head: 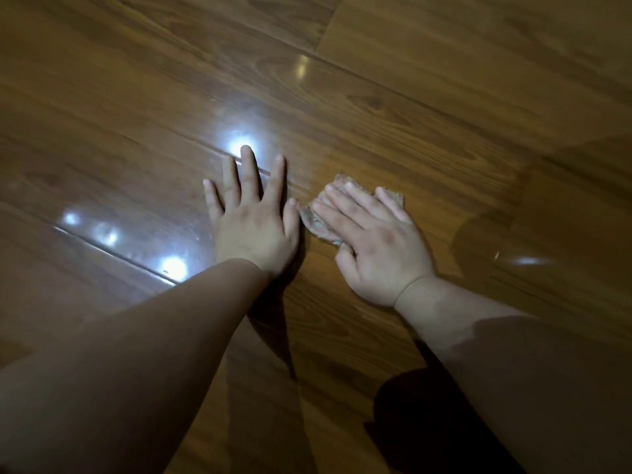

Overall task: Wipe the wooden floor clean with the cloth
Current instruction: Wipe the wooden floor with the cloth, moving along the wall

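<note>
Grey-brown cloth (319,223), small and crumpled, flat on the wooden floor (444,83), slightly right of the view's centre. Mostly covered by the right hand (379,241), palm down on top and pressing. Fingers (347,200) nearly straight and a little apart, laid across the fabric toward 11 o'clock, not curled round it, with the thumb tucked beside the cloth's near edge. Ragged margins of cloth showing past the fingertips at 12 o'clock and out from under the index finger at 9 o'clock. At 9 o'clock of the cloth, the left hand (253,227), palm down on bare boards, fingers straight and spread wide, holding nothing. Thumb tip just beside the cloth's left edge; contact impossible to tell. Both forearms reaching in from 6 o'clock, shaded, with dark shadows on the boards beneath. Glossy brown planks, seams running from 10 o'clock to 4 o'clock. White glare (236,145) at 12 o'clock of the left hand, further bright spots (172,265) at its 8 o'clock. At 3 o'clock of the right hand, a darker glossy stretch of floor with a small glint (526,261).
</note>
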### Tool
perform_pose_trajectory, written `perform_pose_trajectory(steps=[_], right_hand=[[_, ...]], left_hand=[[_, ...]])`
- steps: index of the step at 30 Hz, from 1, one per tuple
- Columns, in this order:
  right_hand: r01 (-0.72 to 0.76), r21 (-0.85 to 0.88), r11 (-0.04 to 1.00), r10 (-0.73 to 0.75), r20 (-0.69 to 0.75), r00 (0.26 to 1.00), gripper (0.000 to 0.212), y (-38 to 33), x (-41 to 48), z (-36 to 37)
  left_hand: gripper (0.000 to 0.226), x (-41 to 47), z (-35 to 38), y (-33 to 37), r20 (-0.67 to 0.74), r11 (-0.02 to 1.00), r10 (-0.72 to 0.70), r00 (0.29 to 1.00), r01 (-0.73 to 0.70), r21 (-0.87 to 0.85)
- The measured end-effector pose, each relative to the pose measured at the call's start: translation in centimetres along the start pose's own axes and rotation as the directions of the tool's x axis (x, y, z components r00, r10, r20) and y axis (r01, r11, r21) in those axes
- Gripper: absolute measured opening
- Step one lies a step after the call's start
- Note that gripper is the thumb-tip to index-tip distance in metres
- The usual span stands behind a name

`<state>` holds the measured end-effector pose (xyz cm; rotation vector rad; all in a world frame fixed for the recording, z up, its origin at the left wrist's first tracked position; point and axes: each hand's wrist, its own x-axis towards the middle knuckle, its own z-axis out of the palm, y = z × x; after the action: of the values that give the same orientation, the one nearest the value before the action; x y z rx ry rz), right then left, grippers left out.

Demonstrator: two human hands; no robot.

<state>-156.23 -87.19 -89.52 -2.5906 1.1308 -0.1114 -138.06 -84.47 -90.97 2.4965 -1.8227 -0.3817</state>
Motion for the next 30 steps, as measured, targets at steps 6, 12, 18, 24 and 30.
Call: perform_pose_trajectory(steps=[6,12,18,24,30], right_hand=[[-0.026,-0.024,0.999,0.027,0.036,0.999,0.063,0.2,-0.1,-0.1],[-0.248,-0.016,0.969,0.249,0.016,0.968,0.063,-0.6,1.8,-0.5],[-0.204,-0.036,0.978,0.206,0.082,0.975,0.064,2.7,5.8,-1.4],[-0.507,-0.021,0.862,0.507,-0.009,0.862,0.062,3.4,14.8,-1.6],[0.368,0.036,0.929,-0.362,0.282,0.888,0.060,-10.3,5.8,3.2]], left_hand=[[0.072,0.8,0.0,-0.5,0.171,0.997,0.071,0.983,-0.076,0.023],[0.072,1.8,-0.3,-0.4,0.254,0.997,0.059,0.965,-0.068,0.028],[0.071,1.2,-0.4,-0.4,0.295,0.999,0.043,0.954,-0.049,0.013],[0.058,-0.3,-2.1,-5.5,0.013,0.981,-0.012,1.000,0.014,-0.192],[0.056,-3.3,-2.3,-14.4,-0.037,0.850,-0.524,0.851,0.518,-0.098]])
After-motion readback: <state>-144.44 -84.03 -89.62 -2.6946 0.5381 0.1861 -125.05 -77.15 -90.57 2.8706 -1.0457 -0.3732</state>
